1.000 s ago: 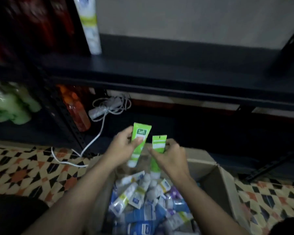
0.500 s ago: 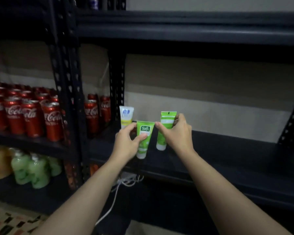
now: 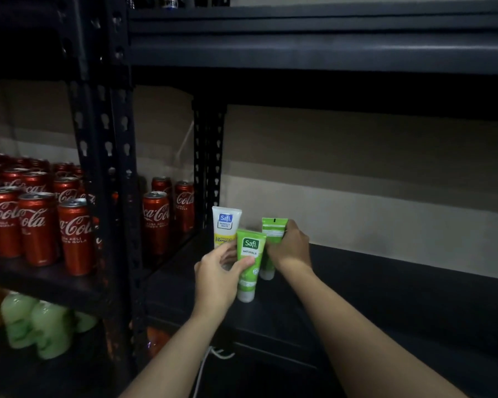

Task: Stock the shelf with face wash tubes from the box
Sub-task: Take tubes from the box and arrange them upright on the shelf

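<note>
Green plastic tubes occupy both hands. Left hand [image 3: 220, 272] grips the front green tube [image 3: 249, 264] between thumb and curled fingers, cap down, label outward. Whether its cap touches the shelf [image 3: 371, 277] cannot be confirmed. Right hand [image 3: 292, 248] grips the rear green tube [image 3: 273, 235] by its upper half, also cap down, at 1 o'clock from the front tube; its cap appears to sit at the shelf surface.

Cap-down orientation gives each tube a flat base to stand on and puts the crimped end on top. A white tube [image 3: 226, 225] stands upright at 11 o'clock from the front tube, at the left end of the shelf near the rear post — the likely reference for starting a row. Both green tubes are held close beside it, presumably to keep that row tight.

Cola cans [image 3: 38, 225] fill the neighbouring bay at 9 o'clock. Box — not in view.
</note>
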